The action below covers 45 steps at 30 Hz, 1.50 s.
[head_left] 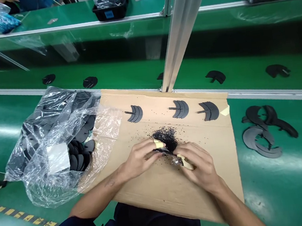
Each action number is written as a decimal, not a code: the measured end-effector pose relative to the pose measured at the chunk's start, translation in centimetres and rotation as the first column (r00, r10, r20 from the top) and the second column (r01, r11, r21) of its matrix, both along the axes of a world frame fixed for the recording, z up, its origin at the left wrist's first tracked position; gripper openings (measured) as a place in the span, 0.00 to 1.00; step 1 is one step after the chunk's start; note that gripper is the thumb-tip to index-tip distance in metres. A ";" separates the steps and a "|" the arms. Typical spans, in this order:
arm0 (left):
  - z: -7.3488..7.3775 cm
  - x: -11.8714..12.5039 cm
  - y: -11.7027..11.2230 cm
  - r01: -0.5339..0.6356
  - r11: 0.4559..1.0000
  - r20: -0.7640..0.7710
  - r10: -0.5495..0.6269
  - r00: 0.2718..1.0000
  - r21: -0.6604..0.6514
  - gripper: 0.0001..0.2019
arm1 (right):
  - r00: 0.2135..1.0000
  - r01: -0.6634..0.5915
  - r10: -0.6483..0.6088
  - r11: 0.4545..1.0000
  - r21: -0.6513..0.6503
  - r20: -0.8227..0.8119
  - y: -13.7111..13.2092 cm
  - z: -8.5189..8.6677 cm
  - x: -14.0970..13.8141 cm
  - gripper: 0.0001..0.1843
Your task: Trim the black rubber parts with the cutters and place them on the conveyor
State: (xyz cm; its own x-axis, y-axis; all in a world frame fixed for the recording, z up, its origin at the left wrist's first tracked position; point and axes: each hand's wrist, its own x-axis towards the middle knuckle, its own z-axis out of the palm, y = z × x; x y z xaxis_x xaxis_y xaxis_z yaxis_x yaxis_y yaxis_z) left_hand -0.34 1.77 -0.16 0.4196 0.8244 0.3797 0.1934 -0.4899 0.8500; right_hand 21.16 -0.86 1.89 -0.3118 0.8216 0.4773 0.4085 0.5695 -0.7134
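Note:
My left hand [142,157] pinches one end of a dark, flat plastic part [166,151] between thumb and fingers, with yellow tape around a fingertip. At the part's other end is my right hand [199,163], its fingers closed round a small shiny tool [176,161] whose kind I cannot make out; yellow covers a finger there too. A heap of black shavings [166,135] lies just beyond both hands on a cardboard sheet [159,194]. Farther up the cardboard rest three curved black parts with thin stems, such as the middle one [182,109].
To the left lies an open clear plastic bag [37,139] full of black discs. Black ring-shaped pieces [253,140] lie on the green table at right. A metal post [182,30] rises behind the cardboard. Several black parts [90,82] lie spaced along the green strip behind.

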 end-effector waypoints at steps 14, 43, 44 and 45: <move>0.2 -0.2 -0.2 0.062 0.985 0.055 -0.053 0.997 -0.163 0.11 | 0.926 0.028 -0.059 0.996 0.090 0.373 1.0 -1.0 2.0 0.13; 0.2 -0.2 -0.2 0.113 0.990 0.076 -0.107 0.991 -0.083 0.10 | 0.932 0.023 -0.057 0.995 0.099 0.357 0.4 -0.7 1.8 0.11; 0.3 -0.2 -0.2 0.108 0.991 0.070 -0.103 0.992 -0.082 0.10 | 0.955 0.026 -0.040 0.998 0.053 0.292 0.5 -0.7 1.7 0.10; 0.3 -0.3 -0.1 0.092 0.992 0.067 -0.087 0.994 -0.084 0.09 | 0.973 0.033 -0.032 0.999 0.000 0.229 0.6 -0.6 1.7 0.09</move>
State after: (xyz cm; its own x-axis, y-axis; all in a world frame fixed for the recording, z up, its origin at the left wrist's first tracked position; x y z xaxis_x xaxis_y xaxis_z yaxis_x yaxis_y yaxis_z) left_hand -0.61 1.64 0.12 0.4707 0.8159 0.3359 0.0970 -0.4263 0.8994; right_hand 22.85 -0.29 1.25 -0.3855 0.8347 0.3933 0.5791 0.5507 -0.6011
